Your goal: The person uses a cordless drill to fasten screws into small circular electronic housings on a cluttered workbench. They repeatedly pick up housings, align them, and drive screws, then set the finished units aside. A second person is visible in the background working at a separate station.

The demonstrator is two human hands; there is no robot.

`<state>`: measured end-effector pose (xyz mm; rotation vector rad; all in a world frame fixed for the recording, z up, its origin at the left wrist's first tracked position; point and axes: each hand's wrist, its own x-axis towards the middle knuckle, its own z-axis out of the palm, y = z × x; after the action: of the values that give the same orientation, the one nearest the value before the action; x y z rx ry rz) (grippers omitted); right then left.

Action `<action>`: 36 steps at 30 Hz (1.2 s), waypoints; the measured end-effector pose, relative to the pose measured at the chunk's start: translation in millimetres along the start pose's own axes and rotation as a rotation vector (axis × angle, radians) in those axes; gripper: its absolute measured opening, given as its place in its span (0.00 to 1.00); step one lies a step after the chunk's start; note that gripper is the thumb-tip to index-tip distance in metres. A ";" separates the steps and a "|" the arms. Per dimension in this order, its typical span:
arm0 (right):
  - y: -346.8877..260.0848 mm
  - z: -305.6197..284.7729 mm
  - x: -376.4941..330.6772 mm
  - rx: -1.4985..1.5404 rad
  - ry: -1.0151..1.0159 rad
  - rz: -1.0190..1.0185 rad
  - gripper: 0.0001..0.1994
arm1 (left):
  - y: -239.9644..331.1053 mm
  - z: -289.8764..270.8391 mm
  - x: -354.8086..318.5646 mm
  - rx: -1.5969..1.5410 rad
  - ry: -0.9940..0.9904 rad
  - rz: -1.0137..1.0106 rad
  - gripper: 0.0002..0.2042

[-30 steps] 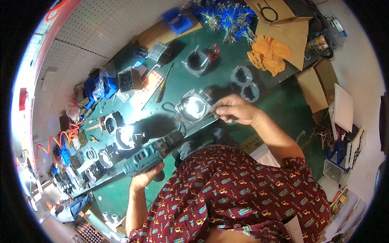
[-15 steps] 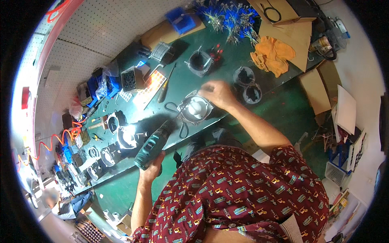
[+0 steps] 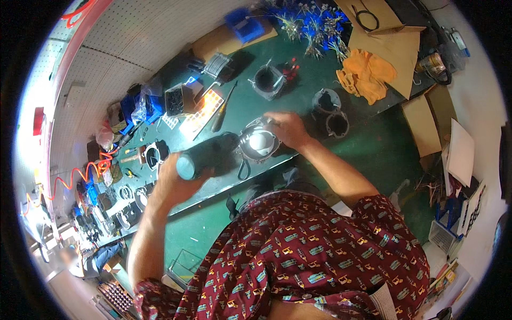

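Head view: the left hand [image 3: 173, 178] is wrapped around the handle of a dark power tool [image 3: 205, 156], fingers curled shut on it, with the tool's body pointing away from the wrist toward the metal cylinder [image 3: 260, 143]. The tool's tip lies just beside the cylinder's near edge; whether it touches cannot be told.

The right hand [image 3: 288, 128] rests on the far rim of the metal cylinder, fingers bent down over its edge and gripping it. The cylinder stands on the green counter [image 3: 298, 96] between the two hands, its pale round face turned up.

Just beyond the right hand's fingers sit two dark ring-shaped parts [image 3: 332, 112], apart from the hand. Farther out from those fingers stands another metal housing [image 3: 266, 80], and past it a heap of blue-tipped parts [image 3: 306, 21]. To the outer side of the right hand lies an orange cloth [image 3: 365, 74] on brown cardboard [image 3: 400, 50].

Beyond the left hand's fingers are a screwdriver [image 3: 224, 105], an open box of small bits [image 3: 201, 106] and a round part with a dark hole [image 3: 153, 156]. An orange coiled hose [image 3: 80, 173] runs along the counter's far left end.
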<state>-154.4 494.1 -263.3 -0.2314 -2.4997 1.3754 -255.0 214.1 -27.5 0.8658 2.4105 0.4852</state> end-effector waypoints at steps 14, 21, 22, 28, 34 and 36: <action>1.7 6.7 0.8 -0.021 -0.066 0.040 0.21 | 43.0 -19.7 39.6 0.047 -0.078 -0.026 0.23; -2.5 9.3 -3.5 -0.027 0.033 0.071 0.19 | 50.8 -5.6 40.2 -0.084 -0.072 -0.074 0.21; -3.8 9.5 -5.2 -0.007 0.051 0.070 0.19 | 51.1 -6.0 40.7 -0.086 -0.093 -0.083 0.21; -14.8 17.0 -18.4 -0.042 0.073 0.108 0.21 | 51.1 -6.8 24.1 -0.048 -0.106 -0.110 0.22; -21.0 1.6 -18.5 0.086 0.023 0.243 0.22 | 62.3 -3.2 -13.1 -0.313 -0.030 -0.261 0.18; -32.5 -6.9 -18.4 0.217 0.048 0.271 0.21 | 61.3 1.1 -33.3 -0.305 -0.001 -0.297 0.18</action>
<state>-134.9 477.3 -235.3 -0.5663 -2.3205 1.7093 -203.3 236.9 13.4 0.3699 2.3283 0.7082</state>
